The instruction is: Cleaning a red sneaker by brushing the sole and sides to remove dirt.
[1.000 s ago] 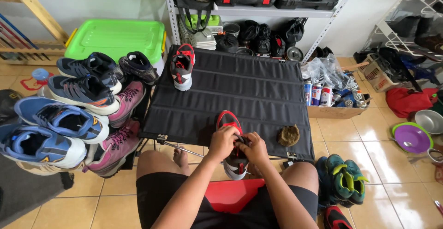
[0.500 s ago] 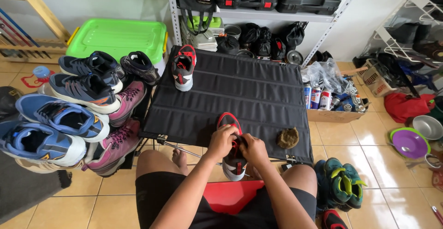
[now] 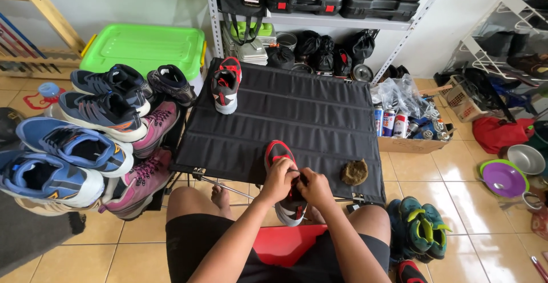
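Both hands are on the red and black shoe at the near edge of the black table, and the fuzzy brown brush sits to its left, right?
Not quite. The head view shows both hands, left and right, on the red and black shoe at the black table's near edge, but the fuzzy brown brush sits to its right.

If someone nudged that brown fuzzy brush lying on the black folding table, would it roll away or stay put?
The brown brush looks squat and tufted, so it would probably slide or drag rather than roll. It seems light for its size. The black fabric tabletop looks textured and a little slack, which should also slow it.
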